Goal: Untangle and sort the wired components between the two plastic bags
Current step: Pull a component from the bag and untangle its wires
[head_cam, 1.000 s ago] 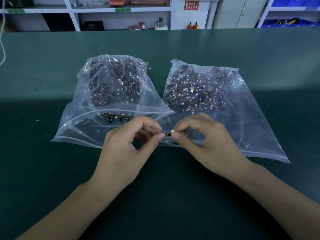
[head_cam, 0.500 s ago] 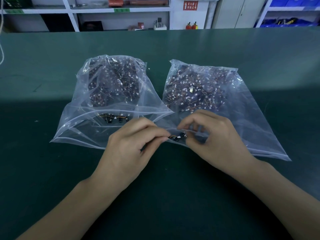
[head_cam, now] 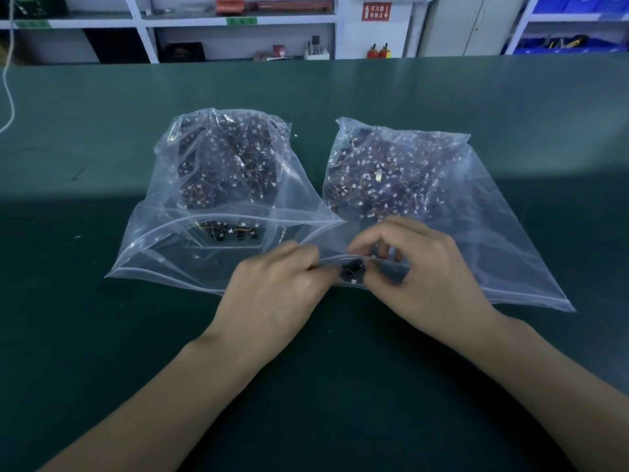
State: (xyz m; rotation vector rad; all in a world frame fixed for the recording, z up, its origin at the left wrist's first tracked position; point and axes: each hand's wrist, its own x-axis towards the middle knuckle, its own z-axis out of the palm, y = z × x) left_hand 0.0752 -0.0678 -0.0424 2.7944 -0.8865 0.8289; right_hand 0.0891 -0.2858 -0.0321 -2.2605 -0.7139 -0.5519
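One small black wired component [head_cam: 353, 270], blocky with thin orange lead and a tiny white connector at its lower end, sat between both hands just over the near lips of the two bags, toward the middle of the worktop [head_cam: 340, 386], closer to its near edge than its far one. Left hand [head_cam: 272, 294] pinched its left side, fingers curled; fingertip contact partly hidden. Right hand [head_cam: 422, 277] pinched the right side, thumb low, fingers arched above. Exact wire routing too small to tell.

Left plastic bag [head_cam: 177, 253] was clear, glossy, crinkled film with a zip-strip mouth facing the near edge; a dense dark mound of components with white connector specks filled its far end, and a few loose black pieces [head_cam: 231, 231] with orange wire lay nearer the mouth. Right plastic bag [head_cam: 503, 240] was the same clear wrinkled film, flatter, with a tangled heap of dark parts and reddish-orange wires at its far-left portion. The bags lay side by side, near corners overlapping by the hands.

Worktop was matte dark green, smooth, a lighter band across its far half. Beyond the far edge stood white shelving [head_cam: 143, 32], a red wall sign [head_cam: 376, 11], and blue bins [head_cam: 571, 5] at the far right. A white cord [head_cam: 7, 80] hung at the left edge.
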